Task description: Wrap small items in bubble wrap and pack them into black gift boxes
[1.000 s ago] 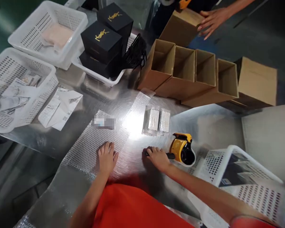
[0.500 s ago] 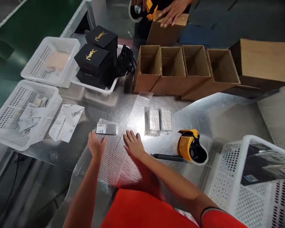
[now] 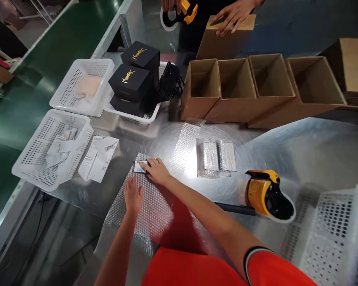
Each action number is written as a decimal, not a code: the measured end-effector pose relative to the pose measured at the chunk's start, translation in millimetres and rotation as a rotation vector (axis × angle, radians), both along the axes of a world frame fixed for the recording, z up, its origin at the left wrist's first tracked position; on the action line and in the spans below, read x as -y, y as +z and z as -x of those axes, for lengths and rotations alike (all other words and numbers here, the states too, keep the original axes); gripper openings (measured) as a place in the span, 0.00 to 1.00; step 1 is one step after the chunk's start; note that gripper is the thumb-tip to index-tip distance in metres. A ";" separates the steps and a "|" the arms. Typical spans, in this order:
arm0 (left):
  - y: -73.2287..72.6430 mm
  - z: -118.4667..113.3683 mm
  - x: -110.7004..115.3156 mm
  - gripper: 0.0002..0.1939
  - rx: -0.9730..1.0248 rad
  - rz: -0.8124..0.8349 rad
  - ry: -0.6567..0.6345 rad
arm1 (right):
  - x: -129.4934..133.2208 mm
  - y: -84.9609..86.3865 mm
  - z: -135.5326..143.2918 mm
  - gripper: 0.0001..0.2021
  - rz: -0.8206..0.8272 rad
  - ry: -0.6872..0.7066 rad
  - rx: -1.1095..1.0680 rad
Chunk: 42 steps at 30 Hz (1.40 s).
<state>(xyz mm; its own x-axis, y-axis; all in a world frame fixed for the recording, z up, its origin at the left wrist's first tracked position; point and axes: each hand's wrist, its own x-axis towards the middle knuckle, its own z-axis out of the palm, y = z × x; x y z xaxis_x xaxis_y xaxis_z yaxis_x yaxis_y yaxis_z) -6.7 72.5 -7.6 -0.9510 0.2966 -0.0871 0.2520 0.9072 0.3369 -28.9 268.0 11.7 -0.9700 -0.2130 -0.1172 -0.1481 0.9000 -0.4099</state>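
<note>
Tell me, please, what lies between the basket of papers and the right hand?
The head view shows, from basket to right hand: loose papers on the table, then, on bubble wrap, the labelled item that the hand touches.

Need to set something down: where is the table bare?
Bare metal table shows between the wrapped packets, tape dispenser and open cartons; a smaller patch separates the folded papers from the bubble wrap. Crowded: among baskets, black boxes, and around the left hand and right hand.
</note>
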 end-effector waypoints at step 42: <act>24.2 -8.2 -18.9 0.28 -0.048 0.146 -0.250 | -1.5 0.8 28.2 0.19 0.022 -0.563 0.246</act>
<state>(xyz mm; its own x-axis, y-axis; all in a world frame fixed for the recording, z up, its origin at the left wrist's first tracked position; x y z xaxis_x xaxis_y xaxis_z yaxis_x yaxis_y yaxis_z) 1.6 91.4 16.6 -0.8539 0.5102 -0.1027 0.4867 0.8527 0.1896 -57.1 269.4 12.5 -0.8794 0.3188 -0.3536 0.4486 0.8036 -0.3911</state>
